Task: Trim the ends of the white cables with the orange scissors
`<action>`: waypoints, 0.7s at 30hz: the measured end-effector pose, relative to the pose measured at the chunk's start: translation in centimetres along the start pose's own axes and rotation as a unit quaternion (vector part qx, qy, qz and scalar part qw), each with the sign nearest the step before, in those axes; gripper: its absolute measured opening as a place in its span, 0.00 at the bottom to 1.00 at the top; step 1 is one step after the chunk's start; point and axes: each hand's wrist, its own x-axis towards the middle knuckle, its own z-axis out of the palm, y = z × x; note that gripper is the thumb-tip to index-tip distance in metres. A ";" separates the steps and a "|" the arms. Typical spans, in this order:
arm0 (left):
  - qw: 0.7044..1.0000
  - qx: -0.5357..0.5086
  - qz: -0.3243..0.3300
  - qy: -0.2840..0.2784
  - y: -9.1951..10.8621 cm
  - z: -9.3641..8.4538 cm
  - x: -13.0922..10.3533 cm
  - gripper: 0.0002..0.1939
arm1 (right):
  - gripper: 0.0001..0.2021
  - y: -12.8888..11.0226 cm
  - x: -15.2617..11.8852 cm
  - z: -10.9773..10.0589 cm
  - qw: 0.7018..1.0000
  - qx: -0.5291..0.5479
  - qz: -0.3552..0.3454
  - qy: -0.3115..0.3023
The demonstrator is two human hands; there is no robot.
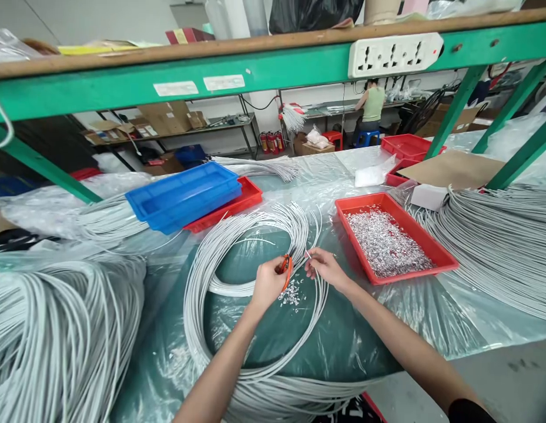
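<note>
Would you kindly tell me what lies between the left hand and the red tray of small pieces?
In the head view, the orange-handled tool in the left hand comes first, then strands of the pale cable coil, then the right hand.

Left hand (268, 283) curled, right hand (326, 266) apparently pinching

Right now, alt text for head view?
Left hand holds an orange-handled tool beside the right hand, over coiled cables. A red tray of small shiny pieces sits to the right, a blue tray to the left.
</note>
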 end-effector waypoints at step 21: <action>0.993 0.007 0.001 -0.115 0.7 -0.5 -0.8 0.17 | 0.21 -1.3 -3.5 0.8 0.996 -0.002 -0.052 0.072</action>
